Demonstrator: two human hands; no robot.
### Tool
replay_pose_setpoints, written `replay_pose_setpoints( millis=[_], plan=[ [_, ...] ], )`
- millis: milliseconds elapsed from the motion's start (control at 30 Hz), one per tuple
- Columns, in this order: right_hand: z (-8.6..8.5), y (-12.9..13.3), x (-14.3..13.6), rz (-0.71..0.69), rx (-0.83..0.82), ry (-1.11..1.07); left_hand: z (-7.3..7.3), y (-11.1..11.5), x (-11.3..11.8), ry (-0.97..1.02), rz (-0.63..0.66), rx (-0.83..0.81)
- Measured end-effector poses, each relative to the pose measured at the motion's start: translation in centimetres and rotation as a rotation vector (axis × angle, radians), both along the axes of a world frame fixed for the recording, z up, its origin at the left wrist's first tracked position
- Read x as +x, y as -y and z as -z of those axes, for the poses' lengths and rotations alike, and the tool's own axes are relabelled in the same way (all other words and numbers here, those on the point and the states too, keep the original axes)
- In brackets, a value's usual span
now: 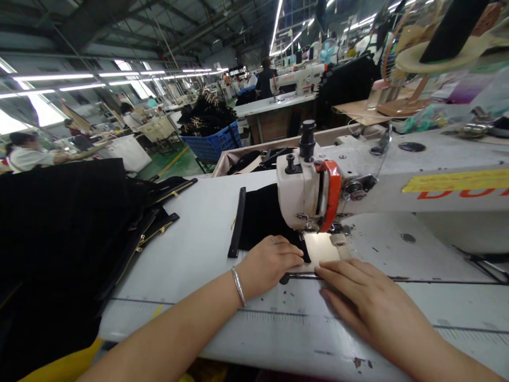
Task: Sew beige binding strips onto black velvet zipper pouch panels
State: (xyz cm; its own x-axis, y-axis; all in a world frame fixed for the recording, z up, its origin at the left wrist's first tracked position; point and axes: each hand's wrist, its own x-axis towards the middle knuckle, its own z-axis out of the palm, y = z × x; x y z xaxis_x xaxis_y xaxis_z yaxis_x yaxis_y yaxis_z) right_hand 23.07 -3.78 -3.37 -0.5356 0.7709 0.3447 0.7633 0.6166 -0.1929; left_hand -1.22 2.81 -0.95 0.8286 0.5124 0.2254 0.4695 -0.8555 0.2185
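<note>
Left hand (pixel 270 265): fingers laid on near edge of black cloth (pixel 262 217), pressing, not clenched. Right hand (pixel 360 289): fingers extended, unclenched, tips beside shiny metal plate (pixel 324 249). Cloth: matte, flat on smooth table (pixel 191 233), partly under sewing machine (pixel 296 188); straight dark strip (pixel 237 223) along left end. Step, apparently: aligning cloth for stitching; next move calls for even, flat guiding. Beyond: blue lattice basket (pixel 222 144), heaped.

On the arm of the near sewing machine (pixel 382 197), at the right, stand large red letters (pixel 437 195), their tops covered by yellow tape (pixel 457 181); the first looks like a D, the rest cannot be read for sure. Figures on the ruler scale (pixel 274 317) along the near table edge are too faint to read. Orange lettering on the far sewing machine (pixel 298 81) is blurred.
</note>
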Motion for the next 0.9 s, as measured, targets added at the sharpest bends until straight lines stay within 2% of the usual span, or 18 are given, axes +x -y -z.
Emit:
replay_pose_setpoints(
  millis=[400,700,900],
  plan=[
    [-0.4,-4.0,-0.5,-0.014,0.028,0.082,0.9,-4.1,0.5,0.040,-0.103,0.018],
    [0.2,-4.4,-0.7,0.014,0.062,0.056,1.6,-4.6,0.6,0.036,-0.167,0.014],
    [0.3,-4.3,-0.7,0.017,0.014,0.020,1.6,-4.5,0.6,0.082,-0.190,0.012]
  ],
)
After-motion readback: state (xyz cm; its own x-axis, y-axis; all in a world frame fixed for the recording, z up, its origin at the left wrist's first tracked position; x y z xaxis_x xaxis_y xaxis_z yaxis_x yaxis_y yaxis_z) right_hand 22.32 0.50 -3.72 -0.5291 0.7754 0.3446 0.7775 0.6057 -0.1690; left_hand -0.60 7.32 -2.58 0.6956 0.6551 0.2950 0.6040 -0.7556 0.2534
